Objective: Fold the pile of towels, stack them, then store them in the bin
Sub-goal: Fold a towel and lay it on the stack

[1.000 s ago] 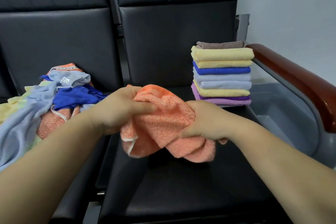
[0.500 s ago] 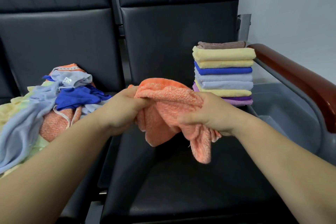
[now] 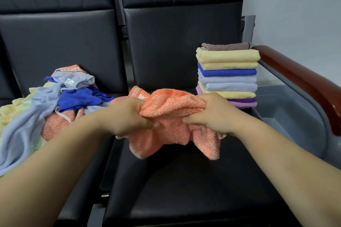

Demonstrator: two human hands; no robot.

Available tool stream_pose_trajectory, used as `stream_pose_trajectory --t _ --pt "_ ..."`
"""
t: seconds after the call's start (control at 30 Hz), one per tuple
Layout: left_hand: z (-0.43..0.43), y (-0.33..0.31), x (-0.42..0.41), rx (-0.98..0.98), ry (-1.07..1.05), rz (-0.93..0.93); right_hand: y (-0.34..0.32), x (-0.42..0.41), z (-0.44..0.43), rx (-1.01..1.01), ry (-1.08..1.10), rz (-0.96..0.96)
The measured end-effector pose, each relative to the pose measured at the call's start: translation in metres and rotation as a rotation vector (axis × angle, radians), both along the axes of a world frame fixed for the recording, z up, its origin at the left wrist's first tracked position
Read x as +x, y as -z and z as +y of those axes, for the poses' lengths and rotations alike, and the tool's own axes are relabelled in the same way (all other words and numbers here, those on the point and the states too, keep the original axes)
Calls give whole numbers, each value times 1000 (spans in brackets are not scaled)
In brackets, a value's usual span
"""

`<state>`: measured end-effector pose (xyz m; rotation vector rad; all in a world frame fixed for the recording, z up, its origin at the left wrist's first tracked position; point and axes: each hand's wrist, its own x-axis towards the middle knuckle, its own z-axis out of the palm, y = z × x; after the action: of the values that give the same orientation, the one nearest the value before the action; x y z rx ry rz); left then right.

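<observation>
Orange terry, the towel (image 3: 171, 131) hung bunched between my hands above the seat (image 3: 184, 190), with two loose flaps drooping toward the cushion. My left hand (image 3: 129, 116) was clenched round a wad of it on the left. My right hand (image 3: 212, 114) gripped it on the right, fingers curled into the nap. Neither hand seemed to have a true corner; both held gathered cloth.

To do this step well, I judged I should work my fingers along the hem (image 3: 137, 93), which showed far of my left hand, until each hand pinched one corner. Then I could draw the edge taut so the towel dropped flat, and lay it on the bare seat near me for folding. Folding from the bunch would likely have trapped creases and made a lumpy packet.

At the far right of the seat stood the stack (image 3: 227, 77), square and fairly tall, so I reckoned the fold had to match its width or it would lean. Right of it, under the armrest (image 3: 304, 83), sat the grey bin (image 3: 287, 116). On the left seat lay the unfolded pile (image 3: 55, 101).
</observation>
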<state>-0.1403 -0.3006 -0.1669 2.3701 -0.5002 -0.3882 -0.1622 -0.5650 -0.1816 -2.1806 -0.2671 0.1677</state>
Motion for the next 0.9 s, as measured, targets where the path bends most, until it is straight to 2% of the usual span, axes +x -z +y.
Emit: stream_pose_trajectory --t 0.13,0.23,0.33,0.4,0.47,0.57,0.63,0.67,0.73,0.8,0.87,0.9 --pt "9 -1 1 -357 75 82 0 -9 2 161 -116 138" --pt "7 -2 3 -649 89 197 2 -10 5 44 -151 202" --pt "-1 -2 -2 -693 104 261 6 -7 9 -126 -162 143" --pt "-3 -1 -4 -595 119 224 9 -2 10 -244 -136 67" --pt "-2 -3 -3 -344 136 69 9 3 9 -281 -69 20" --pt "1 -2 1 88 98 -116 7 8 3 -124 37 13" --pt "4 0 3 205 44 -160 7 8 -1 43 41 35" --pt "5 0 5 197 22 -165 8 7 -1 143 26 51" --pt "10 1 8 86 -2 -133 8 7 2 338 -9 79" --pt "13 1 6 -120 5 -45 8 5 4 457 -66 135" --pt "13 1 4 -376 0 55 6 3 4 444 -140 216" --pt "13 1 4 -491 -7 93 6 3 3 361 -173 234"
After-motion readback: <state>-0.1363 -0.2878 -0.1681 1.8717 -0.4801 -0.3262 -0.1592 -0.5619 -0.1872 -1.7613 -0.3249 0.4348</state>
